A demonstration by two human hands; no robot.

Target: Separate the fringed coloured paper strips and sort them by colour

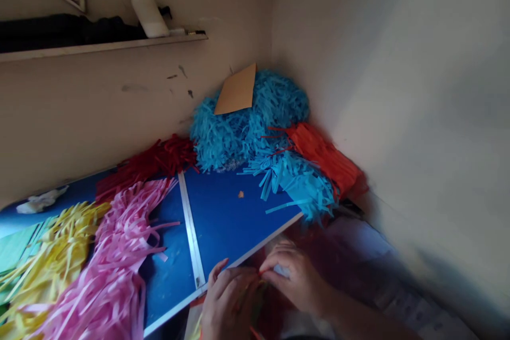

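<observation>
Just off the table's near edge, my left hand (229,300) is curled with its back to me, and its thumb side faces the table. My right hand (292,271) meets its fingertips, thumb and index finger pinched together. A small bit of orange-red strip (261,273) shows at the pinch. What my left fingers hold is hidden behind the hand. Below and between the hands, yellow, green and orange strips show dimly and blurred. Nearest on the table is pink fringed paper (119,244), to the left of my hands.
The blue table (235,223) carries yellow fringe (67,249), green paper (18,249), dark red fringe (153,162), a large blue fringe pile (223,135) with brown card (238,90) on it, and orange-red fringe (326,156). Walls meet behind. A white bottle (148,10) stands on a shelf (103,47).
</observation>
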